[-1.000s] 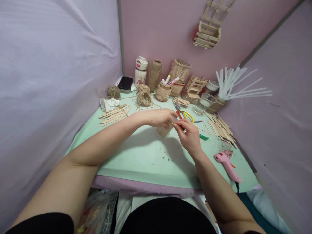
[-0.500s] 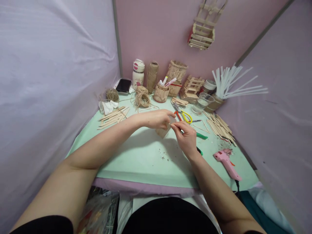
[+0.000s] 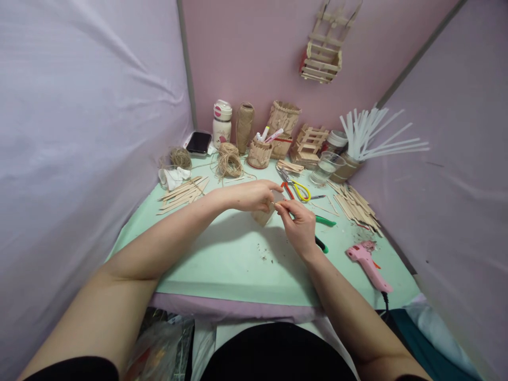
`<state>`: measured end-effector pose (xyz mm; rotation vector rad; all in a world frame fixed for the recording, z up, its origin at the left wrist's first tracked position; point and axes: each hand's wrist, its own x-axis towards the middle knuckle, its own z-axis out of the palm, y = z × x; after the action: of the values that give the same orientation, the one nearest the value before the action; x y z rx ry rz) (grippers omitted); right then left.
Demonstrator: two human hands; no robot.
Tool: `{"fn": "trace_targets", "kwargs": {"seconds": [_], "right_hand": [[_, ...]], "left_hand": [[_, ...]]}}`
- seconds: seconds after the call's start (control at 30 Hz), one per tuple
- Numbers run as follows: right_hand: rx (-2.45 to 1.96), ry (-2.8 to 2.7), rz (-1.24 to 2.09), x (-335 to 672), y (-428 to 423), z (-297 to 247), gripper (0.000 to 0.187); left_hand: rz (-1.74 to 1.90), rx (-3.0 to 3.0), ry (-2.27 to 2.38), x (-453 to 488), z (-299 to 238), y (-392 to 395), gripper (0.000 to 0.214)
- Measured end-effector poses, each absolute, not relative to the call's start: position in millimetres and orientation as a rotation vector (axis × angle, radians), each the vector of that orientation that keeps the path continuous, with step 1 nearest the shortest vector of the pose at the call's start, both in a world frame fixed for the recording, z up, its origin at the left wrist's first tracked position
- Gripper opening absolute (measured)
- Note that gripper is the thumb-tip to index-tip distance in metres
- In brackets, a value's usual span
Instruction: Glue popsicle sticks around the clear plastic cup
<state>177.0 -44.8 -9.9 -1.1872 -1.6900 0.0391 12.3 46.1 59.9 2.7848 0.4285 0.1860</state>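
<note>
My left hand (image 3: 260,196) is closed over the top of a pale wood-coloured cup-like piece (image 3: 262,218), its index finger stretched to the right. Most of that piece lies behind the fingers, so its full shape is hidden. Right against it, my right hand (image 3: 299,219) pinches thumb and fingertips together at the left fingertips. Whatever sits in that pinch is too small to make out. Green-handled pliers (image 3: 325,220) lie partly under my right hand. Just beyond are scissors with yellow and red handles (image 3: 301,191).
A pink glue gun (image 3: 369,264) lies at the right, near wooden sticks (image 3: 357,208). More sticks (image 3: 182,194) lie left. Twine (image 3: 229,160), a bottle (image 3: 221,124), a stick-covered pen cup (image 3: 260,155), a clear water cup (image 3: 326,168) and white glue sticks (image 3: 363,132) stand behind.
The whole view has shifted slightly. Both hands stay together at the pale piece, with the right fingers still pinched beside the left ones.
</note>
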Motion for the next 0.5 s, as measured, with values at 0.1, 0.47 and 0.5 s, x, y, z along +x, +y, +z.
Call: {"fn": "trace_targets", "kwargs": {"seconds": [0.1, 0.47, 0.5], "right_hand": [[-1.184, -1.683, 0.039, 176.4, -44.6, -10.0, 0.018], [-1.224, -1.58, 0.189, 181.3, -50.1, -18.0, 0.022], [-1.22, -1.559, 0.215, 182.2, -51.2, -19.4, 0.024]], "left_hand": [[0.171, 2.776, 0.443, 13.1, 60.8, 45.1, 0.013], [0.197, 2.816, 0.442, 12.7, 54.0, 48.2, 0.017], [0.191, 2.818, 0.449, 12.8, 53.8, 48.4, 0.015]]}}
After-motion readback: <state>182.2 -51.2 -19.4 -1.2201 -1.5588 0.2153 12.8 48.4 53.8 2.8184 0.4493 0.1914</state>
